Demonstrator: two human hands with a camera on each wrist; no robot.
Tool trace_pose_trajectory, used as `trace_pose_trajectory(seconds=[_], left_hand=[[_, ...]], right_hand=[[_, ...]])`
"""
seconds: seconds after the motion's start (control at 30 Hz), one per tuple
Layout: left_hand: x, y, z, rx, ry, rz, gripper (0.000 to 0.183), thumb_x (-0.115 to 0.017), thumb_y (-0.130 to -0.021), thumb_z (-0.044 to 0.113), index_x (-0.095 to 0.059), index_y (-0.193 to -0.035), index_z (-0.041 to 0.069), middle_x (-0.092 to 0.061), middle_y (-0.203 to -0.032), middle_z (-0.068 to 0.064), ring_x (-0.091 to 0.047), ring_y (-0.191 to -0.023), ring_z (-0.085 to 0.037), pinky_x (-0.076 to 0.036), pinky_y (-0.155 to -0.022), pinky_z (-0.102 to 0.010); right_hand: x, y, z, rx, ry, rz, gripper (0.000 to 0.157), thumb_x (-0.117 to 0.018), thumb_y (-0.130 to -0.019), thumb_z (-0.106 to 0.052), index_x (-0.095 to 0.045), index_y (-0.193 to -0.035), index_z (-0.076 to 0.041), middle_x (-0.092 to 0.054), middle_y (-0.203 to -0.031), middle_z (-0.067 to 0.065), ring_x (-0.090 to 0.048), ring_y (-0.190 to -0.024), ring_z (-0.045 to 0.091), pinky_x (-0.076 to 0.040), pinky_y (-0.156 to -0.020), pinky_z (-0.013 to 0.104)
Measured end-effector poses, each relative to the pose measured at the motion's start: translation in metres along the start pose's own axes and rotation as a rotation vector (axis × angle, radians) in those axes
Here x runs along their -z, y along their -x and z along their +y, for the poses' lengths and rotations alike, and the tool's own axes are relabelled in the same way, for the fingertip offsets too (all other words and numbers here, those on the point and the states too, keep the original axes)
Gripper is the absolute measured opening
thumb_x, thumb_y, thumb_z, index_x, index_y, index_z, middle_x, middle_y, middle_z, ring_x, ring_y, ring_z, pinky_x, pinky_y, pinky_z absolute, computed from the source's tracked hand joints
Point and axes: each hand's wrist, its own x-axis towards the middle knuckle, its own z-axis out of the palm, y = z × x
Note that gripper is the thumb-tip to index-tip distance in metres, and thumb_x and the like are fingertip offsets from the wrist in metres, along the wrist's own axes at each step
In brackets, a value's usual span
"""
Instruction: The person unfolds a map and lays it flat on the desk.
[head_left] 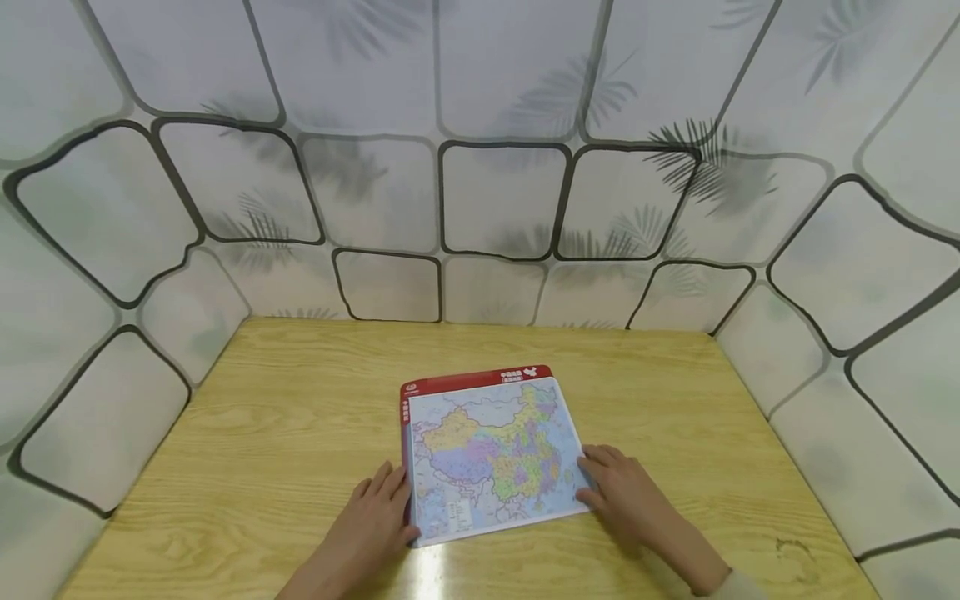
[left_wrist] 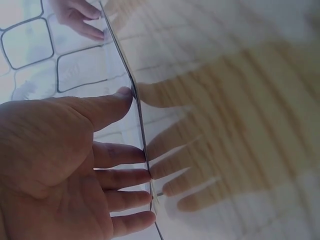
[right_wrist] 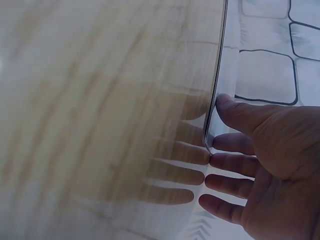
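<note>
A flat map board (head_left: 487,458) with a red top border lies on the wooden table, slightly turned, its coloured map face up. My left hand (head_left: 375,510) rests at its lower left edge. In the left wrist view the thumb and the nearly straight fingers of that hand (left_wrist: 55,160) touch the thin board edge (left_wrist: 138,107). My right hand (head_left: 626,493) is at the lower right edge. In the right wrist view the thumb of this hand (right_wrist: 280,160) meets the board edge (right_wrist: 216,85), its fingers extended along the table surface near the board's corner.
The glossy wooden table (head_left: 300,375) reflects both hands in the wrist views. A pale curtain (head_left: 495,200) with dark rounded outlines and leaf prints encloses the table at the back and both sides. A dark mark (head_left: 795,554) shows near the right front.
</note>
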Motion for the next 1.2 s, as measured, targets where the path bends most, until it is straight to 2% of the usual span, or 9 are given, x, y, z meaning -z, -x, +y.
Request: trace_pose_trajectory(seconds=[0.2, 0.5, 0.87, 1.07, 1.2], left_hand=[[-0.003, 0.001, 0.004, 0.012, 0.005, 0.013, 0.068, -0.077, -0.092, 0.037, -0.058, -0.137, -0.011, -0.051, -0.146, -0.029, -0.044, -0.139, -0.049, -0.041, -0.108, -0.063], [-0.008, 0.005, 0.009, -0.02, -0.019, 0.054, 0.068, -0.076, -0.092, 0.037, -0.058, -0.135, -0.011, -0.052, -0.144, -0.031, -0.047, -0.136, -0.05, -0.044, -0.107, -0.061], [-0.012, 0.01, 0.018, -0.028, -0.019, 0.094, 0.059, -0.065, -0.099, 0.039, -0.061, -0.133, -0.009, -0.055, -0.14, -0.029, -0.049, -0.133, -0.05, -0.045, -0.105, -0.062], [-0.008, 0.009, 0.015, -0.039, -0.043, 0.07, 0.059, -0.067, -0.098, 0.042, -0.063, -0.133, -0.006, -0.059, -0.137, -0.024, -0.052, -0.132, -0.047, -0.046, -0.105, -0.061], [0.001, 0.007, 0.007, -0.033, -0.03, 0.118, 0.059, -0.073, -0.095, 0.04, -0.063, -0.133, -0.005, -0.061, -0.135, -0.022, -0.054, -0.129, -0.047, -0.048, -0.103, -0.06]], right_hand=[[0.002, -0.008, 0.005, 0.027, 0.015, 0.005, 0.046, -0.077, -0.093, -0.027, -0.07, -0.126, 0.004, -0.062, -0.136, 0.024, -0.056, -0.127, 0.046, -0.05, -0.093, 0.066], [0.003, -0.02, 0.015, 0.054, 0.023, -0.013, 0.046, -0.075, -0.095, -0.025, -0.068, -0.129, 0.005, -0.061, -0.137, 0.024, -0.054, -0.128, 0.048, -0.049, -0.093, 0.069], [0.001, -0.031, 0.023, 0.05, 0.024, -0.005, 0.048, -0.074, -0.096, -0.025, -0.066, -0.131, 0.005, -0.06, -0.141, 0.023, -0.051, -0.132, 0.048, -0.046, -0.097, 0.07], [0.001, -0.033, 0.023, 0.026, -0.002, 0.0, 0.048, -0.074, -0.096, -0.026, -0.066, -0.132, 0.006, -0.059, -0.141, 0.023, -0.05, -0.133, 0.049, -0.045, -0.098, 0.07], [0.002, -0.032, 0.021, 0.024, -0.02, 0.058, 0.051, -0.076, -0.094, -0.024, -0.064, -0.133, 0.007, -0.059, -0.14, 0.025, -0.052, -0.132, 0.046, -0.047, -0.098, 0.068]])
